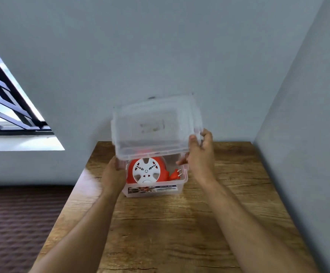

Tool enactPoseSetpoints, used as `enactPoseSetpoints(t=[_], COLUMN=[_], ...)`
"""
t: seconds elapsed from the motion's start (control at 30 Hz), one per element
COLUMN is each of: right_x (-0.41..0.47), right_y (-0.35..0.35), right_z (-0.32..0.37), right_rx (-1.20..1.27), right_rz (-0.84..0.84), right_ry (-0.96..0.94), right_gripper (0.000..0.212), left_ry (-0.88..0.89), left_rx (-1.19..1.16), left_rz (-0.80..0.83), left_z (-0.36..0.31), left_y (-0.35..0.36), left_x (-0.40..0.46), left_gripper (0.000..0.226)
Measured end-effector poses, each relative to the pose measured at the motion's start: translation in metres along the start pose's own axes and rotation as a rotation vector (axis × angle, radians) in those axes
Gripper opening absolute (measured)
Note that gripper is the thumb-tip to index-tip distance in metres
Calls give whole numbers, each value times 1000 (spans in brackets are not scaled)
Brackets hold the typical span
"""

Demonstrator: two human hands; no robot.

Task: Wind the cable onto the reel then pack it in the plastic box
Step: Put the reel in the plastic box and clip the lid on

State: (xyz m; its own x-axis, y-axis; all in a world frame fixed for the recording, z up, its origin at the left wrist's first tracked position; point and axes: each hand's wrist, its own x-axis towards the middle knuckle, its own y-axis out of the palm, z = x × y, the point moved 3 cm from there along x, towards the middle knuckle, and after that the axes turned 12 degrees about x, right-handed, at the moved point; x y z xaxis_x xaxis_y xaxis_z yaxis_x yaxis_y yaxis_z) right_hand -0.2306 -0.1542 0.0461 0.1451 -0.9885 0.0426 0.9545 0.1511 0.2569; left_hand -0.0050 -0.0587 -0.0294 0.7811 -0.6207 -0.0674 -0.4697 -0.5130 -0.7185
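Head view, the only one given: one clear plastic box [154, 189] stands on the wooden tabletop [180, 223] near the wall, and inside it lies one orange reel [146, 170] with a white socket face turned up toward the camera. The cable looks fully wound, since no loose loops show; its one orange plug [177, 173], two pins up, is tucked in the spare space just beside the reel at the box's right end, probably so nothing sticks above the rim.

Above the box, one clear lid [156, 125] is held tilted, its near edge low over the reel and its far edge raised toward the wall. The left hand [114, 170] grips the lid's near left corner, fingers curled on its edge, while also lying against the box's left end. The right hand [201, 150] grips the lid's right edge, thumb on top and fingers under. Two hands on opposite ends keep the flexible lid square to the opening; the tilt suggests it is being lined up to seat on the rim. Packing seems done and closing is what remains, though the lid is not yet on.

Beyond the tabletop: one barred window [8, 107] at left, and a dark patterned surface [22, 223] below it.
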Motion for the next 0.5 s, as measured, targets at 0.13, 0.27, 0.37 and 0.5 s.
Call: enactPoseSetpoints(t=[0.13, 0.27, 0.37, 0.5], right_x=[0, -2, 2, 7], right_y=[6, 1, -5, -10], right_z=[-47, -72, -69, -55], right_rx=[-10, -72, -308, -428], right_rz=[-16, -69, -60, -9], right_ry=[363, 482, 409, 437], right_gripper=[19, 18, 21, 34], left_ry=[-115, -301, -171, -150], left_rx=[-546, -740, -480, -439], left_rz=[66, 214, 210, 193], left_z=[17, 23, 18, 15], left_y=[-8, -12, -21, -23], left_x=[13, 27, 32, 35], left_gripper=[31, 77, 37, 38])
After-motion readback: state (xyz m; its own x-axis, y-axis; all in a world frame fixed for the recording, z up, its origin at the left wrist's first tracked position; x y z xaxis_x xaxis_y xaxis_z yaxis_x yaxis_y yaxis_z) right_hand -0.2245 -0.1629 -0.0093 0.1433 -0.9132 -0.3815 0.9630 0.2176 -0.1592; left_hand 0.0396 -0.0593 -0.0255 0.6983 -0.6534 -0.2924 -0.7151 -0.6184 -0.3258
